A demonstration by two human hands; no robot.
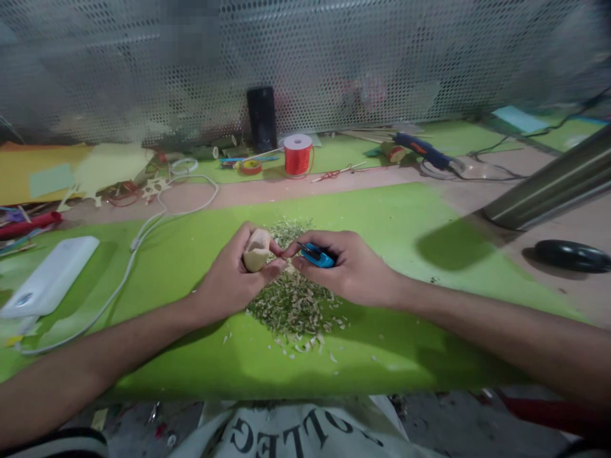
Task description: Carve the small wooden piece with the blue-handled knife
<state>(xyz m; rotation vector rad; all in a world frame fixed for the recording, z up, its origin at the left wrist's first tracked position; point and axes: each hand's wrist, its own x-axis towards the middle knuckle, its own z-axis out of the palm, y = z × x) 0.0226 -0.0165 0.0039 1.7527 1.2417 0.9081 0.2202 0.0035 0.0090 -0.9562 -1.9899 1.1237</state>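
Both forearms reach in over the worktop's near edge from its two front corners, the wrists bent inward so the fingertips meet around the middle. The left hand (233, 273) has its fingers wrapped around a pale tan, rounded wood-like piece (258, 253); the right hand (356, 270) has its fingers curled around a small blue-and-black handheld tool (319, 256). Below both, green and cream shavings (296, 308) lie heaped on a bright green sheet (382, 366), which stretches rightward toward a glossy black oval object (573, 256) near the right edge. Toward the left edge lies a white rectangular power bank (50, 277) with a white cable (131, 254). Along the far edge stand a spool of red thread (297, 158) and an upright black phone (262, 119), before a perforated grey metal panel (334, 63).
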